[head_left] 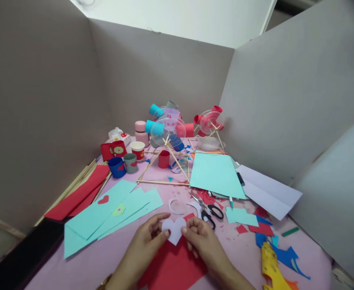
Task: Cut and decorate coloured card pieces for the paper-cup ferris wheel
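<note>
A white paper heart (175, 232) is held upright by its two sides near the front middle. My left hand (149, 237) pinches its left lobe between thumb and fingers. On the right side, my right hand (201, 238) grips the other edge the same way. Beneath both hands lies red paper (173, 268). Just beyond the heart are curved white offcuts (175, 206) and scissors (207, 209) with black handles, lying partly open.
Stick stands with paper-cup wheels (168, 141) rise at the back. Paper rings (117, 167) and teal sheets (104, 209) lie left. At right are a teal sheet (216, 173), a white folded sheet (270, 193) and a yellow glue gun (270, 264).
</note>
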A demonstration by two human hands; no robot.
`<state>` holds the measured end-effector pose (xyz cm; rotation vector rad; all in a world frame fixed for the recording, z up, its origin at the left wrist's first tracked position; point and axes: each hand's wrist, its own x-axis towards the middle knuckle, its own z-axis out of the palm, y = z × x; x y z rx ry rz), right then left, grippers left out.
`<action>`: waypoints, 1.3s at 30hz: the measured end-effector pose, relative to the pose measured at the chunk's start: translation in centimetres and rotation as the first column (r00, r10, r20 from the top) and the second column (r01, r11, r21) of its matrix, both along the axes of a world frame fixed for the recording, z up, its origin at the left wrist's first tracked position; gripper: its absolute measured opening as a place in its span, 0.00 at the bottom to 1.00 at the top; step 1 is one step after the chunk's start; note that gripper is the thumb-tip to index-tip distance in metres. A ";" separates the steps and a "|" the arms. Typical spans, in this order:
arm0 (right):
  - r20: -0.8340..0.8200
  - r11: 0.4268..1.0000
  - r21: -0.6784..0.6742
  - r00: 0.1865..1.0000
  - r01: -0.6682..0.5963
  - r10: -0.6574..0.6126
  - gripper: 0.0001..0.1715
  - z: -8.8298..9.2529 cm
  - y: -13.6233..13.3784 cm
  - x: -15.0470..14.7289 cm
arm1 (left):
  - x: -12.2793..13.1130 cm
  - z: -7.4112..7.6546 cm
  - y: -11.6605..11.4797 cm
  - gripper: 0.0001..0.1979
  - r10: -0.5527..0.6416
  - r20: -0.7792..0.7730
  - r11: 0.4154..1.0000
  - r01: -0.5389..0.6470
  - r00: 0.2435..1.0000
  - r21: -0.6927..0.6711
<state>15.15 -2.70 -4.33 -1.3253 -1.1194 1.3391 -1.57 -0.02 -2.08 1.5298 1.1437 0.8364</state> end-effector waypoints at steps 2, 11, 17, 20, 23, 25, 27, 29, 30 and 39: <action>0.032 0.982 0.131 0.989 0.137 -0.142 0.14 0.2 -0.1 0.2 | 0.5 0.9 0.3 0.17 0.010 0.086 0.997 -0.004 0.996 -0.072; 0.337 0.918 0.397 0.931 -0.008 -0.138 0.16 0.8 -0.7 0.1 | 2.7 1.1 0.4 0.15 0.062 0.087 0.996 -0.067 0.994 0.058; 0.424 0.924 0.379 0.896 -0.042 -0.133 0.15 0.5 -0.4 0.2 | 2.3 -0.6 0.7 0.20 0.108 -0.103 0.957 -0.075 0.989 0.281; 0.472 0.895 0.440 0.868 -0.081 -0.154 0.12 0.8 -0.3 0.3 | 1.9 -0.2 0.9 0.17 0.058 -0.205 0.923 0.026 0.977 0.385; 0.430 0.905 0.423 0.890 -0.048 -0.153 0.10 0.9 -0.3 0.4 | 1.9 0.6 0.8 0.09 -0.089 -0.233 0.961 0.145 0.968 0.236; 0.367 0.922 0.386 0.916 0.006 -0.160 0.09 0.9 -0.2 0.5 | 2.0 0.9 0.7 0.11 -0.115 -0.181 0.985 0.136 0.977 0.106; 0.292 0.935 0.349 0.941 0.059 -0.169 0.11 0.8 0.0 0.5 | 2.2 0.8 0.6 0.11 -0.108 -0.128 0.993 0.113 0.986 0.032; 0.207 0.946 0.310 0.965 0.093 -0.162 0.13 0.7 0.1 0.5 | 2.3 0.6 0.5 0.11 -0.082 -0.074 0.997 0.082 0.994 -0.012; 0.174 0.950 0.297 0.972 0.099 -0.156 0.15 0.7 0.2 0.6 | 2.3 0.4 0.5 0.11 -0.067 -0.044 0.997 0.066 0.997 -0.036; 0.155 0.969 0.230 0.980 0.086 -0.124 0.19 0.7 0.4 0.8 | 2.2 0.1 0.2 0.12 -0.009 0.112 0.976 0.033 0.994 -0.214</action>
